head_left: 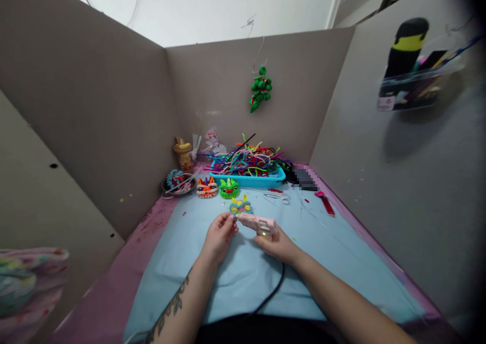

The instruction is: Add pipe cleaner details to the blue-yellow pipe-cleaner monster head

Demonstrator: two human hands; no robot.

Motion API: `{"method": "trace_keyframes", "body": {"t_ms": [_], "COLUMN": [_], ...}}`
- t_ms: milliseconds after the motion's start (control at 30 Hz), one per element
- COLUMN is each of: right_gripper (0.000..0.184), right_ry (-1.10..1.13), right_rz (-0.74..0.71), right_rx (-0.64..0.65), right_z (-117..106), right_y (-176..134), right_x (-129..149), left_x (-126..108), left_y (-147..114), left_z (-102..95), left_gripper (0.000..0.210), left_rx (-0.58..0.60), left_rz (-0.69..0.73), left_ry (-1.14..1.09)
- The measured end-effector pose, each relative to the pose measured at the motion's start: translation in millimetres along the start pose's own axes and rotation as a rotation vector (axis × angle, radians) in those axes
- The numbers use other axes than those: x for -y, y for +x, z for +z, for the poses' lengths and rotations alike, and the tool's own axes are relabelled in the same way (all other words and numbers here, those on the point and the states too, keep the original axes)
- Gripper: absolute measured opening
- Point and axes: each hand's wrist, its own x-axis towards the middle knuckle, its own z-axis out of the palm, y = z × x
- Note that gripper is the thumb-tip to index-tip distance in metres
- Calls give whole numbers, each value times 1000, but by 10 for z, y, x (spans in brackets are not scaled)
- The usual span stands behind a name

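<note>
My right hand [276,243] is wrapped round the handle of a pink hot glue gun [258,223], whose nozzle points left and whose black cord runs down toward me. Pinched fingers of my left hand [221,232] meet right at the nozzle tip. Whatever they hold is too small to make out. Just beyond lies a blue and yellow pipe-cleaner figure [240,207], partly hidden by the glue gun. Behind it sit an orange pipe-cleaner animal head [207,187] and a green one [229,188], side by side.
A blue tray [246,181] heaped with pipe cleaners [250,159] stands at the back. Scissors [279,197] and a red strip [326,205] lie to the right. At left are a dark bowl [178,186] and a cup [184,157]. Grey panels enclose three sides; a green ornament [261,88] hangs behind.
</note>
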Motion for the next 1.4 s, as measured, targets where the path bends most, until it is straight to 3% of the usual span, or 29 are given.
{"method": "trace_keyframes", "body": {"t_ms": [367, 1400], "right_gripper": [45, 48], "right_ry": [-9, 11], "right_rz": [-4, -39], "right_rx": [11, 44], "right_z": [12, -3], "right_y": [17, 14], "right_x": [65, -78], "left_x": [8, 22], "left_y": [5, 21], "left_z": [-14, -37], "left_gripper": [29, 32], "left_rx": [21, -5], "left_rz": [1, 19], "left_ry": [-44, 23]}}
